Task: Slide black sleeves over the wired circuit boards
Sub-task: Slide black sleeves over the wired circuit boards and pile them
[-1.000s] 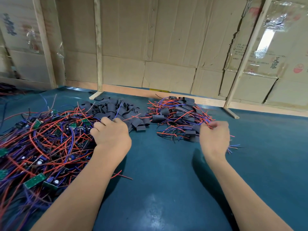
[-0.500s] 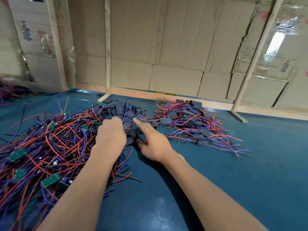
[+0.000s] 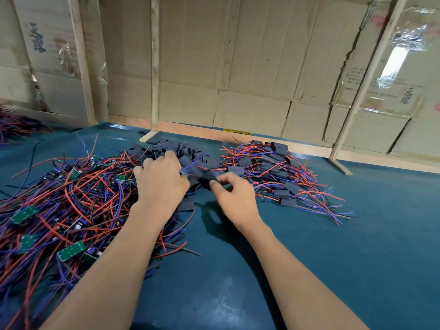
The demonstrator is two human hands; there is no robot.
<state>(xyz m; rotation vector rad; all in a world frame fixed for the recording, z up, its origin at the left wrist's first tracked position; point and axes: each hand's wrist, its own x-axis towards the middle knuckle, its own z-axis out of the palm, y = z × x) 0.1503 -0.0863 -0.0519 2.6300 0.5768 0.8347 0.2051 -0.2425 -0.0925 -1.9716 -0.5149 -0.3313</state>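
Here, I see printed cardboard (image 3: 250,55) — writing unreadable; right hand (image 3: 234,198) pinches a black sleeve (image 3: 209,178), left hand (image 3: 160,181) curled — grip hidden — beside wired boards (image 3: 59,210).

Bare mat (image 3: 357,270) near right; wire tangle (image 3: 59,206) blocks left, sleeved pile (image 3: 281,177) far right.

The table top (image 3: 333,258) is a deep teal. The loose sleeves (image 3: 171,148) are plain black. The wires (image 3: 71,198) run red and purple-blue, with small green circuit boards (image 3: 71,251) among them. The cardboard wall (image 3: 250,67) is dull tan, the wooden strips (image 3: 154,67) pale.
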